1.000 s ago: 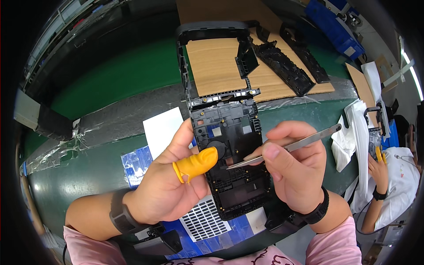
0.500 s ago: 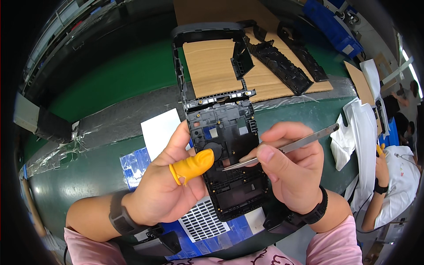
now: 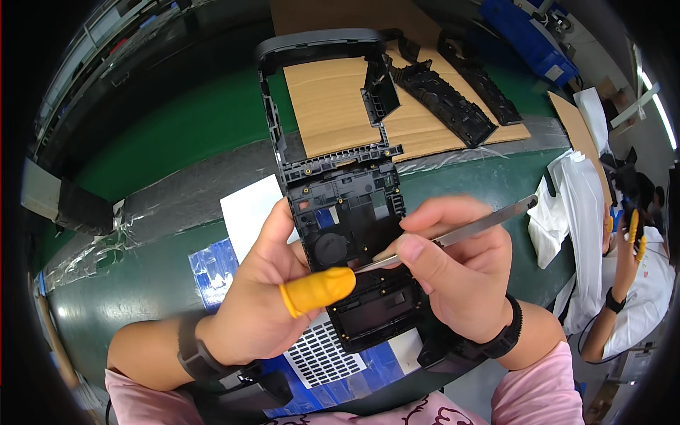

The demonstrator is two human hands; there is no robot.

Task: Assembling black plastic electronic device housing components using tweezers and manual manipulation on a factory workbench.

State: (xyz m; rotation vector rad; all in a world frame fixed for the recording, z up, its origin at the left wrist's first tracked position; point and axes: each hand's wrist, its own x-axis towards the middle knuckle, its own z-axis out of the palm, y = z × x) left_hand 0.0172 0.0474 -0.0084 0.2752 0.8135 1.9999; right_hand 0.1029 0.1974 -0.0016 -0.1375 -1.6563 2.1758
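My left hand (image 3: pixel 258 301) grips a black plastic housing (image 3: pixel 343 212) by its left side, with a yellow finger cot (image 3: pixel 320 290) on the thumb. The housing has an open frame at its far end and a ribbed, recessed panel with small brass inserts nearer me. Between the thumb and fingers of my right hand (image 3: pixel 453 265) is a pair of metal tweezers (image 3: pixel 489 225), slanting down to the left. Their tips meet the panel beside the yellow thumb tip; whether they hold anything there cannot be made out.
Beyond the housing, more black plastic parts (image 3: pixel 446 103) lie on a cardboard sheet (image 3: pixel 326 106). Under my hands are a sheet of small black stickers (image 3: pixel 326 358) and a blue taped mat (image 3: pixel 269 404). White bags (image 3: pixel 577 205) hang at right, near a co-worker's hand (image 3: pixel 623 265).
My left thumb has slid down and right on the panel, up against the tweezer tips. The housing has shifted slightly left. The co-worker's hand has risen.
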